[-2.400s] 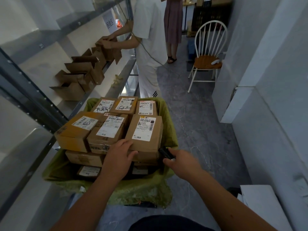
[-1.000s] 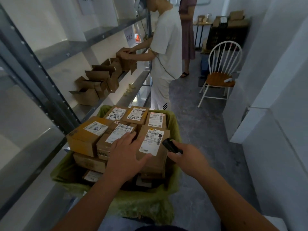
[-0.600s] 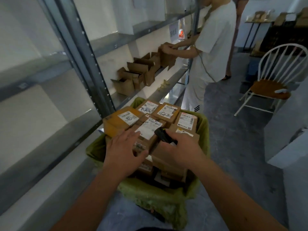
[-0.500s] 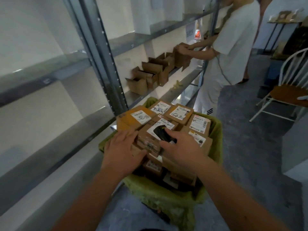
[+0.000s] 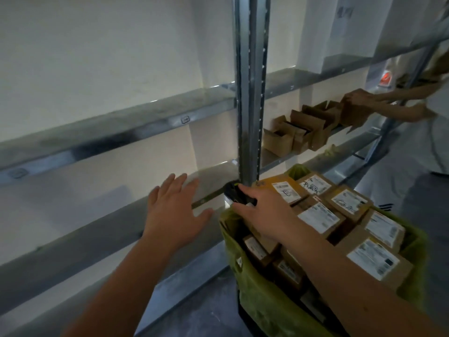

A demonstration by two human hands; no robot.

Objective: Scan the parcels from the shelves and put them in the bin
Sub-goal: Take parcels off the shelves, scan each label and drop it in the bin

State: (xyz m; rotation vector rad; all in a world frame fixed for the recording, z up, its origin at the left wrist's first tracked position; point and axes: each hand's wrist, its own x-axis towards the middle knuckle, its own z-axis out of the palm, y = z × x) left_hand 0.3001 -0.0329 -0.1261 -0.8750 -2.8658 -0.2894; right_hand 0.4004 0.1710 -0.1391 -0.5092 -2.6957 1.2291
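Note:
The bin (image 5: 257,305), lined with a green bag, stands at the lower right and is piled with several labelled cardboard parcels (image 5: 318,215). My right hand (image 5: 262,210) hovers over the bin's left corner and grips a small black scanner (image 5: 234,193), which points at the shelf. My left hand (image 5: 175,212) is spread flat with straight fingers, held in front of the lower metal shelf (image 5: 97,229) to the left of the bin. It holds nothing. The shelf section in front of me shows no parcels.
A steel shelf upright (image 5: 250,93) rises just behind the bin. Several open cardboard boxes (image 5: 298,132) sit on the shelf further right, where another person's hands (image 5: 359,98) hold a box. Grey floor lies below.
My view has swung left toward the shelves. My left hand has lifted off the parcels and moved left to the shelf. My right hand with the scanner has shifted to the bin's left corner.

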